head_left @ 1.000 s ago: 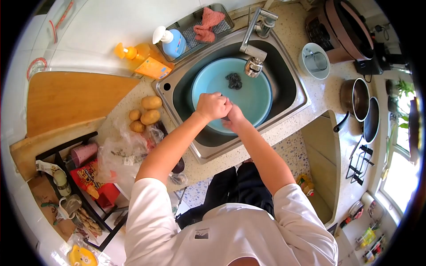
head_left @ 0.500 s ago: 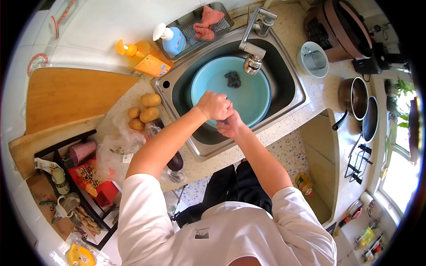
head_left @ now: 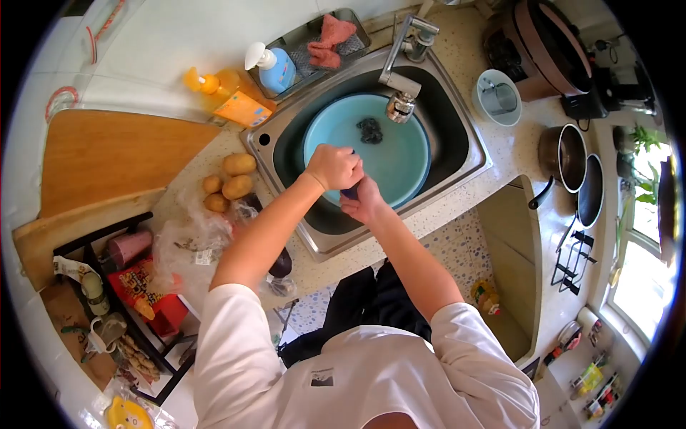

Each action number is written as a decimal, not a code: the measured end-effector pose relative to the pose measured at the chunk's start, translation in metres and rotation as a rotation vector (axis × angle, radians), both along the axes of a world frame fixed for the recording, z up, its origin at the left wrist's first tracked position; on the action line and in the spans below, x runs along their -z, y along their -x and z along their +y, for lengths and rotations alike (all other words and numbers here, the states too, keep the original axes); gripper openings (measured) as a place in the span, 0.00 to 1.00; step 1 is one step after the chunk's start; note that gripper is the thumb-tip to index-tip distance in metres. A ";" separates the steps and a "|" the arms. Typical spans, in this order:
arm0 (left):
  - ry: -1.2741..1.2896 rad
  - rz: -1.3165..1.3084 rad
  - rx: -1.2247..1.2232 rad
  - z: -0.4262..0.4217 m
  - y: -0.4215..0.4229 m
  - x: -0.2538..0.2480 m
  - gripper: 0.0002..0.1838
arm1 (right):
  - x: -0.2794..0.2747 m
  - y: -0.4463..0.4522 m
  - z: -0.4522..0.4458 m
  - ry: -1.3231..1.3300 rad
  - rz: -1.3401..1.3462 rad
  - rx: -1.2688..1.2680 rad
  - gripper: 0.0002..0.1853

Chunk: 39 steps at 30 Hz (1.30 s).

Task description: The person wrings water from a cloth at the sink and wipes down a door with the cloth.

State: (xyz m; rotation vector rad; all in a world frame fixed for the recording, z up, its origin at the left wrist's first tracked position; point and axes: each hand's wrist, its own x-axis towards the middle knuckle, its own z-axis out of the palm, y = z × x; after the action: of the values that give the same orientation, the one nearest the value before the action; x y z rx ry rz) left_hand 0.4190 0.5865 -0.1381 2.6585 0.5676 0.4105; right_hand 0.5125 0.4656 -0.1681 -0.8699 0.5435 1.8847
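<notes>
Over the near edge of a light blue basin (head_left: 312,136), my left hand (head_left: 334,167) is closed in a fist, knuckles up. My right hand (head_left: 362,200) sits just below it, palm partly turned up and fingers curled. Between the two hands a small dark purplish bundle (head_left: 350,191), soft like cloth, shows in part; both hands grip it. The rest of it is covered by my fingers. A crumpled dark clump (head_left: 370,131) lies in the water in the basin.
The basin stands in a steel sink (head_left: 457,143) under a faucet (head_left: 401,93). Left of it are potatoes (head_left: 238,187), a dark eggplant (head_left: 281,263) and a plastic bag (head_left: 184,239). Pump bottles (head_left: 277,70) stand behind; a bowl (head_left: 496,100) and a saucepan (head_left: 564,159) are on the right.
My hands have turned a little against each other, and more of the dark bundle shows between them. The whole view has shifted slightly; the clump remains in the basin.
</notes>
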 end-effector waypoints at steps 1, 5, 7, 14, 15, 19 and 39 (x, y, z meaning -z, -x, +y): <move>0.055 -0.023 -0.136 0.000 0.000 -0.002 0.08 | -0.002 0.002 0.005 0.044 -0.138 0.031 0.22; 0.431 -0.174 -0.669 -0.029 -0.012 -0.005 0.12 | 0.004 0.002 0.012 0.103 -0.652 0.051 0.22; 0.575 -0.375 -0.812 -0.040 -0.019 0.021 0.15 | 0.001 0.004 0.014 0.042 -0.991 -0.050 0.25; 0.375 -0.258 -1.027 -0.056 -0.033 0.008 0.15 | -0.011 -0.008 0.014 0.057 -1.503 -0.503 0.30; 0.377 -0.239 -1.009 -0.055 -0.032 0.008 0.15 | -0.006 -0.009 0.014 0.029 -1.514 -0.516 0.30; 0.384 -0.221 -0.963 -0.051 -0.028 0.012 0.16 | 0.022 -0.009 0.010 -0.150 -1.736 -0.617 0.30; 1.470 -0.960 -1.131 -0.149 0.048 -0.084 0.33 | -0.124 -0.034 -0.021 -0.770 -0.677 -0.200 0.35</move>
State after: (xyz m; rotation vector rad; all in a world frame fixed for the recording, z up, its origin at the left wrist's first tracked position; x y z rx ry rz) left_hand 0.3714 0.4376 -0.0543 0.4595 1.2481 0.9370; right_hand 0.5461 0.4445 -0.0446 -0.9590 -0.6635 1.6168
